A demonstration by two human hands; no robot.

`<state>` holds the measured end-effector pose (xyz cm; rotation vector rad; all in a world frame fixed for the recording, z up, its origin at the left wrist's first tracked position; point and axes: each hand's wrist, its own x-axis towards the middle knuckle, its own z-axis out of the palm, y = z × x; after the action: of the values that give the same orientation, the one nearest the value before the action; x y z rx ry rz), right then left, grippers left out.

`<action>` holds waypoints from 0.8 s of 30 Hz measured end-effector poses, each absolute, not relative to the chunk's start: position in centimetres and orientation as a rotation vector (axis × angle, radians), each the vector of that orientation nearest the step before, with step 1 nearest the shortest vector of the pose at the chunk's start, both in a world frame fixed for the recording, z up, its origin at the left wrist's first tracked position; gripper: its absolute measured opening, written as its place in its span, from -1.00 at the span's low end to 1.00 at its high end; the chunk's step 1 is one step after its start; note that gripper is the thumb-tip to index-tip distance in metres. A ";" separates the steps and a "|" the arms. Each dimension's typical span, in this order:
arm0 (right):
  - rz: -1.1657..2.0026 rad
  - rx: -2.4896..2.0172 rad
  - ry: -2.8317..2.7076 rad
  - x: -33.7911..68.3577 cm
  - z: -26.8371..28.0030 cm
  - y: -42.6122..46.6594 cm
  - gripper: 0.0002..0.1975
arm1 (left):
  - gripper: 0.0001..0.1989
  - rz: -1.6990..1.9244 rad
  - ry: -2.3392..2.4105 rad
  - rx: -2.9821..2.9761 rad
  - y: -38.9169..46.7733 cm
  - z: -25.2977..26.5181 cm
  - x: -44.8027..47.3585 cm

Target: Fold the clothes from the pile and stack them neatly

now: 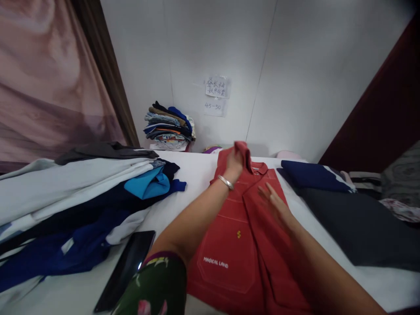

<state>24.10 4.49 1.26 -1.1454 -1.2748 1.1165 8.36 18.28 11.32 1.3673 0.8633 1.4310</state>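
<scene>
A red long-sleeved jacket (229, 236) lies spread on the white table, with white lettering and a small yellow mark on it. Near its collar, my left hand (235, 164) grips a raised fold of the red cloth; a silver bangle circles that wrist. My right hand (274, 202) is over the jacket's right side, fingers stretched out and somewhat blurred. One sleeve runs lengthwise down the jacket under that hand. Whether the right fingertips touch the cloth, I cannot tell.
Loose white, blue and black garments (82, 192) are heaped on the left. A black tablet-like device (126, 271) lies beside the jacket. Folded dark clothes (354, 223) rest on the right. Against the wall stands a clothes stack (169, 127), with handwritten paper signs (216, 87) nearby.
</scene>
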 end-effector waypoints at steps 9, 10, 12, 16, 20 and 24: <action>1.401 -0.840 -0.592 20.7 1.2 5.4 -0.72 | -0.51 0.896 1.163 2.241 8.5 2.8 7.1; 1.425 -0.868 -0.585 21.0 0.9 5.3 -0.72 | -0.50 0.828 1.221 2.302 8.3 2.4 5.4; 1.461 -0.916 -0.590 21.9 0.9 5.3 -0.74 | -0.50 0.748 1.327 2.327 7.8 1.4 1.7; 1.441 -0.938 -0.670 23.4 3.4 6.6 -0.69 | -0.46 0.598 1.634 2.122 5.5 -1.1 -5.2; 1.395 -0.911 -0.825 24.2 7.5 9.5 -0.67 | -0.43 0.609 1.731 1.909 2.9 -2.9 -8.2; 1.348 -0.867 -0.955 25.2 11.9 13.2 -0.82 | -0.39 0.706 1.756 1.665 1.8 -3.2 -8.3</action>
<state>25.17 13.17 11.89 -0.8666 -0.9545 1.3484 -8.25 1.76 -3.20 1.6646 1.7557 0.7056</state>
